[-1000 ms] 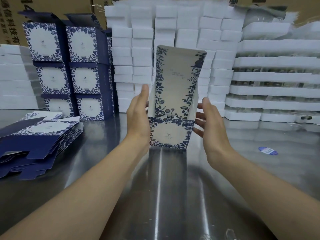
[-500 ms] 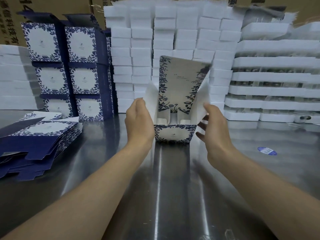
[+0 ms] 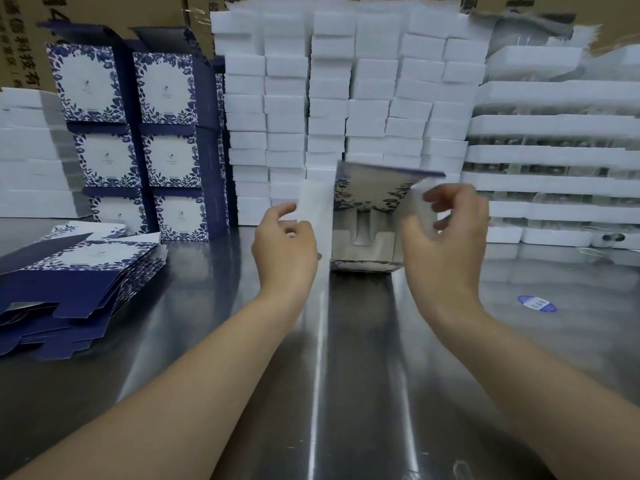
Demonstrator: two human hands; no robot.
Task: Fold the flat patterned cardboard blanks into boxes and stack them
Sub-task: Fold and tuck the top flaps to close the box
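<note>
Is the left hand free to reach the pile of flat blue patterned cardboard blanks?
Likely yes, once it lets go: the left hand grips the white flap of the blue-patterned cardboard box, and only bare metal table lies between it and the pile of blanks.

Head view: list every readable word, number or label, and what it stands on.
"信科技有" runs down the brown carton, top left; the character above it is unclear.
Large digits beside it are cut off by the frame.
Too small to read: centre print on the folded boxes.
Blurred: print inside the open box lid and on the blue sticker.
</note>
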